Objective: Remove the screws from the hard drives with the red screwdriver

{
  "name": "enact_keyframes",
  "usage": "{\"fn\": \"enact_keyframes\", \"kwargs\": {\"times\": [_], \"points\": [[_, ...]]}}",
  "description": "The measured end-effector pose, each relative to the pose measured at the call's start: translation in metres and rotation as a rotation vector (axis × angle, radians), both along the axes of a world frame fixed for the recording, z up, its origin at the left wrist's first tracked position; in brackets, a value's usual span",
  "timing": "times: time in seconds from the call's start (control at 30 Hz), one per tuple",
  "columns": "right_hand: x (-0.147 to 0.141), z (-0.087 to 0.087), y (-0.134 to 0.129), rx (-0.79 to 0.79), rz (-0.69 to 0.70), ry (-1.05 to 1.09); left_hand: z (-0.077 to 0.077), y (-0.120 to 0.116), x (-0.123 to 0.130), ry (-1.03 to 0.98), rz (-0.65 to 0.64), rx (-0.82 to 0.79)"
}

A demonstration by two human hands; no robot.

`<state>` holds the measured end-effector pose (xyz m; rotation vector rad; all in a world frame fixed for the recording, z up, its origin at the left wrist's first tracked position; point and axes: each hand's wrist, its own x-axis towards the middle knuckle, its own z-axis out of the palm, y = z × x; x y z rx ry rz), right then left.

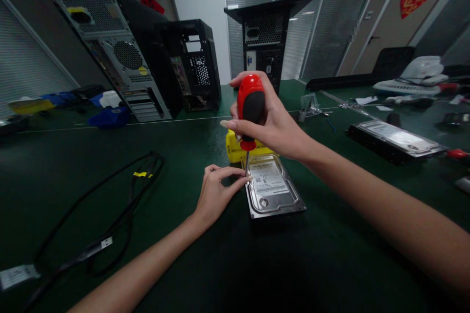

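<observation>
My right hand [262,115] is wrapped round the red and black handle of a screwdriver [251,102], held upright. Its metal shaft points down to the left edge of a silver hard drive [272,188], which lies label up on the green table. At the lower end of the shaft, the thumb and forefinger of my left hand [220,188] are pinched together. Whether they grip the shaft or a small part there is too small to tell. Behind the drive sits a yellow object [232,146], partly covered by my right hand.
Computer cases [128,54] stand at the back left, another [264,44] at the back centre. A black cable [128,205] curls on the left of the green table [176,137]. At right lies a second hard drive [400,137], with a plastic bag [310,104] farther back.
</observation>
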<state>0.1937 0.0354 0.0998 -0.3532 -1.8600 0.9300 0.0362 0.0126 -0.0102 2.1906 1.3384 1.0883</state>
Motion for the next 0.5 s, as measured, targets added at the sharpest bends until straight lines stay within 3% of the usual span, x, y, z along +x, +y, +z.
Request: {"fn": "enact_keyframes", "kwargs": {"times": [0.5], "points": [[-0.0003, 0.0011, -0.0016, -0.003, -0.024, -0.019, 0.0006, -0.0012, 0.0008, -0.01, -0.028, 0.01]]}}
